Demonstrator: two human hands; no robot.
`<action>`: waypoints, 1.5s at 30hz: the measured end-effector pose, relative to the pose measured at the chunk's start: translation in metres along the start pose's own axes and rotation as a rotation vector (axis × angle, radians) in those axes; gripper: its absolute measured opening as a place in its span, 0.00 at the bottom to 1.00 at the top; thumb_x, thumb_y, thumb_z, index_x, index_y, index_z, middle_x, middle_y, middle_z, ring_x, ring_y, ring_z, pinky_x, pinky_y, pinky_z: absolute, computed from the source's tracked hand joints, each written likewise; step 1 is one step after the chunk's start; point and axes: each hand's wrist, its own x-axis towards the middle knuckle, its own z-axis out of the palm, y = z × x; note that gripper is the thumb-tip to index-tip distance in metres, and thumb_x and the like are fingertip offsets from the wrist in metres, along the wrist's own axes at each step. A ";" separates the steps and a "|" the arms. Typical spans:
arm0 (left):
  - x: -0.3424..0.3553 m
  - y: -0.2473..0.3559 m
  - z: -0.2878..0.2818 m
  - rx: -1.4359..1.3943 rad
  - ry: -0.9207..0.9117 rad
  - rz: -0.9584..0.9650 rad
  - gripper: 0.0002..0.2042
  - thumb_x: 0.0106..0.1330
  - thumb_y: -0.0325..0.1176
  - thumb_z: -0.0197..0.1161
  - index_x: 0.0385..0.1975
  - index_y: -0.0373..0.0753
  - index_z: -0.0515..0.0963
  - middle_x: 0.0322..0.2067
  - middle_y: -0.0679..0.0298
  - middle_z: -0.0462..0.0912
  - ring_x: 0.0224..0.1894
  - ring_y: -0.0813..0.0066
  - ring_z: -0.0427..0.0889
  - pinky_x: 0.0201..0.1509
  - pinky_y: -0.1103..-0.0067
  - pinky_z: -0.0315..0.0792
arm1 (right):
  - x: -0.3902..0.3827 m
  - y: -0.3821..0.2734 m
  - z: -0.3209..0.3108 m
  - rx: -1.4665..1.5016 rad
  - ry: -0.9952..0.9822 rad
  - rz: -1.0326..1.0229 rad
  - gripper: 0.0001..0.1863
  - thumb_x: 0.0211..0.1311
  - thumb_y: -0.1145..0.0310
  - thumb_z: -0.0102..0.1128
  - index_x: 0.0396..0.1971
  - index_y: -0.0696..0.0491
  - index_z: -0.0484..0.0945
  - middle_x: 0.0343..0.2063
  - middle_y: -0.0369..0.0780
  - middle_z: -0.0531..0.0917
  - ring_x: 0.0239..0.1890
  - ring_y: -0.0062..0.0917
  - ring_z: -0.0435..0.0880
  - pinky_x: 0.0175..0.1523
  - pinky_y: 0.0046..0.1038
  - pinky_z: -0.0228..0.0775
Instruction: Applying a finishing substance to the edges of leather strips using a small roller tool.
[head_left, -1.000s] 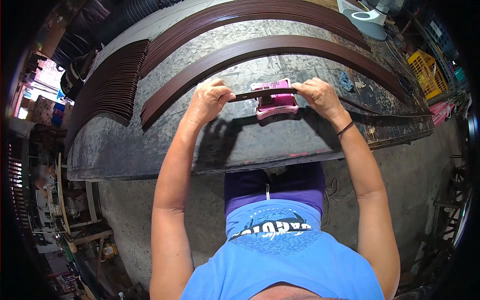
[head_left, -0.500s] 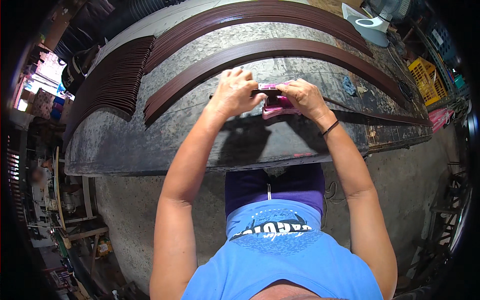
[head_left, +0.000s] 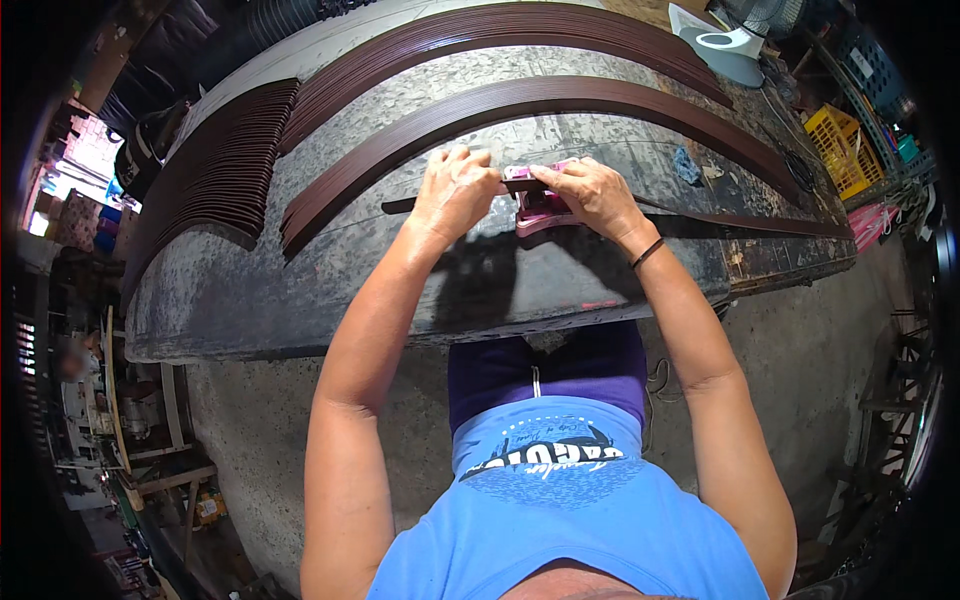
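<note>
A long dark brown strip that looks like a belt strap lies across the near part of the worktable. My left hand is closed on it, and its end sticks out past the hand on the left. Just to the right, my right hand pinches the same strip between thumb and fingers. Under and behind the strip, between my hands, sits a small pink device, partly covered by the right hand; its kind is not clear.
Beyond my hands lie two curved stacks of brown strips, a nearer and a farther one. More strips are fanned out at left. At right are a blue scrap, a grey-white visor and a yellow crate.
Both hands have shifted slightly left with the strip. More of its end now shows to the left of my left hand.
</note>
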 end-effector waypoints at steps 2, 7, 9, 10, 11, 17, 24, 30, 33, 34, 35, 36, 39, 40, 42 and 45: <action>-0.007 -0.009 -0.003 0.027 -0.005 -0.017 0.06 0.56 0.40 0.64 0.24 0.46 0.81 0.26 0.68 0.75 0.38 0.67 0.73 0.43 0.69 0.64 | 0.000 -0.001 -0.004 0.007 -0.003 -0.002 0.22 0.51 0.72 0.60 0.48 0.39 0.77 0.30 0.35 0.81 0.36 0.30 0.80 0.41 0.30 0.75; -0.029 -0.030 -0.018 0.051 -0.003 -0.048 0.08 0.55 0.41 0.65 0.22 0.45 0.80 0.26 0.69 0.75 0.37 0.68 0.74 0.42 0.70 0.65 | -0.002 0.000 -0.007 0.009 -0.020 0.003 0.23 0.53 0.71 0.60 0.50 0.38 0.76 0.32 0.36 0.81 0.37 0.31 0.80 0.42 0.30 0.75; -0.039 -0.040 -0.024 0.067 -0.010 -0.062 0.08 0.55 0.41 0.65 0.22 0.45 0.80 0.26 0.69 0.75 0.37 0.68 0.74 0.41 0.70 0.65 | -0.003 0.000 -0.009 -0.002 -0.048 0.017 0.23 0.53 0.71 0.59 0.51 0.38 0.75 0.33 0.36 0.81 0.37 0.32 0.80 0.42 0.30 0.75; -0.045 -0.044 -0.028 0.083 -0.018 -0.077 0.08 0.55 0.41 0.65 0.22 0.45 0.80 0.26 0.69 0.75 0.36 0.68 0.73 0.41 0.70 0.65 | -0.004 0.001 -0.009 -0.012 -0.062 0.023 0.23 0.53 0.72 0.59 0.51 0.38 0.75 0.34 0.36 0.81 0.38 0.31 0.80 0.42 0.30 0.75; -0.049 -0.046 -0.033 0.096 -0.021 -0.091 0.08 0.55 0.41 0.65 0.22 0.45 0.81 0.26 0.69 0.75 0.35 0.68 0.73 0.41 0.70 0.65 | -0.004 0.001 -0.009 -0.022 -0.075 0.028 0.24 0.53 0.72 0.59 0.52 0.38 0.75 0.34 0.36 0.81 0.38 0.31 0.80 0.42 0.30 0.75; -0.077 -0.071 -0.052 0.135 -0.053 -0.180 0.08 0.55 0.41 0.65 0.23 0.44 0.82 0.27 0.68 0.75 0.36 0.67 0.74 0.42 0.70 0.65 | -0.005 0.002 -0.009 -0.019 -0.058 0.020 0.24 0.54 0.72 0.59 0.52 0.38 0.74 0.33 0.36 0.81 0.37 0.31 0.80 0.42 0.30 0.75; -0.114 -0.101 -0.075 0.162 -0.034 -0.268 0.08 0.55 0.39 0.65 0.26 0.42 0.82 0.27 0.67 0.75 0.35 0.66 0.74 0.42 0.69 0.66 | -0.008 0.005 -0.009 -0.044 -0.079 0.031 0.25 0.54 0.72 0.58 0.54 0.37 0.73 0.34 0.36 0.81 0.36 0.32 0.79 0.42 0.30 0.75; -0.154 -0.134 -0.094 0.279 -0.037 -0.392 0.07 0.55 0.40 0.65 0.26 0.44 0.82 0.28 0.68 0.75 0.36 0.67 0.75 0.42 0.70 0.67 | -0.007 0.005 -0.013 -0.029 -0.096 0.053 0.26 0.53 0.73 0.59 0.54 0.37 0.73 0.35 0.35 0.81 0.36 0.32 0.79 0.43 0.30 0.75; -0.177 -0.152 -0.104 0.316 -0.078 -0.488 0.08 0.56 0.40 0.64 0.29 0.45 0.83 0.29 0.69 0.76 0.38 0.68 0.75 0.44 0.70 0.67 | -0.006 0.002 -0.015 -0.039 -0.109 0.060 0.26 0.53 0.73 0.59 0.54 0.36 0.73 0.36 0.35 0.82 0.36 0.32 0.79 0.43 0.30 0.74; -0.184 -0.156 -0.107 0.327 -0.082 -0.517 0.08 0.56 0.40 0.64 0.29 0.45 0.83 0.29 0.70 0.76 0.38 0.68 0.75 0.44 0.70 0.67 | -0.005 0.000 -0.017 -0.041 -0.113 0.065 0.26 0.53 0.73 0.59 0.54 0.36 0.73 0.37 0.35 0.82 0.36 0.32 0.79 0.43 0.30 0.74; -0.191 -0.162 -0.110 0.338 -0.085 -0.548 0.08 0.57 0.40 0.63 0.29 0.45 0.83 0.30 0.70 0.76 0.39 0.69 0.75 0.45 0.70 0.66 | -0.005 -0.001 -0.018 -0.045 -0.118 0.072 0.26 0.53 0.73 0.59 0.54 0.36 0.73 0.37 0.35 0.82 0.36 0.32 0.79 0.43 0.30 0.74; -0.199 -0.167 -0.113 0.344 -0.066 -0.561 0.08 0.57 0.40 0.63 0.30 0.45 0.83 0.30 0.70 0.76 0.39 0.68 0.75 0.45 0.70 0.67 | -0.005 -0.001 -0.018 -0.046 -0.121 0.071 0.26 0.53 0.73 0.59 0.54 0.36 0.73 0.37 0.35 0.82 0.36 0.32 0.79 0.43 0.30 0.74; -0.219 -0.178 -0.127 0.402 -0.053 -0.596 0.09 0.58 0.39 0.62 0.30 0.42 0.82 0.30 0.67 0.77 0.38 0.64 0.76 0.41 0.68 0.69 | -0.005 0.000 -0.017 -0.055 -0.132 0.071 0.26 0.54 0.73 0.58 0.54 0.36 0.73 0.37 0.35 0.82 0.36 0.32 0.79 0.43 0.30 0.74; -0.224 -0.180 -0.133 0.415 -0.075 -0.642 0.09 0.58 0.40 0.61 0.30 0.42 0.82 0.30 0.66 0.77 0.38 0.64 0.76 0.41 0.68 0.69 | -0.006 0.001 -0.016 -0.064 -0.134 0.070 0.26 0.54 0.73 0.58 0.54 0.36 0.73 0.37 0.35 0.82 0.36 0.32 0.79 0.43 0.30 0.74; -0.240 -0.189 -0.141 0.458 -0.060 -0.672 0.09 0.58 0.40 0.61 0.30 0.42 0.82 0.31 0.66 0.78 0.39 0.63 0.76 0.42 0.68 0.69 | -0.005 0.001 -0.014 -0.073 -0.139 0.065 0.26 0.54 0.73 0.58 0.54 0.36 0.73 0.37 0.35 0.82 0.36 0.32 0.79 0.43 0.30 0.74; -0.261 -0.202 -0.153 0.470 -0.078 -0.757 0.09 0.59 0.40 0.60 0.31 0.44 0.83 0.33 0.65 0.78 0.40 0.61 0.76 0.45 0.66 0.69 | -0.003 0.002 -0.014 -0.089 -0.147 0.054 0.26 0.55 0.72 0.58 0.55 0.36 0.72 0.37 0.35 0.82 0.37 0.32 0.79 0.43 0.30 0.74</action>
